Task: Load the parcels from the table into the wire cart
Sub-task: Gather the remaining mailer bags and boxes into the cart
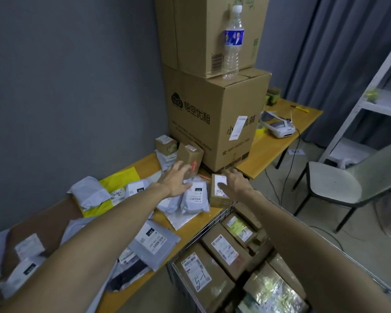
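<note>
From the head view, loading is midway: the left hand [175,180] hovers with fingers spread and empty over a taped brown box [190,157], while the right hand [235,184] rests unclenched on a small labelled box [219,192] at the worktop [278,143] edge, touching the part-filled wire cart [212,222], so gripping and lifting likely come next.

Orange-topped table [271,152] under grey mailer bags [155,241], small cardboard boxes [190,154], 1 big carton [203,123].

Inventory, as seen from the floor:

- Large cartons [212,118], stacked at twelve o'clock: two.
- Plastic bottle [233,41] against them: one.
- Small brown boxes [190,154], centre: three.
- Grey mailer bags [193,196], centre round to eight o'clock: at least seven.
- Yellow mailer [120,179], nine o'clock: one.
- Labelled boxes [224,247] in the wire cart [201,233], five o'clock: at least five.
- Chair [334,184], three o'clock: one.
</note>
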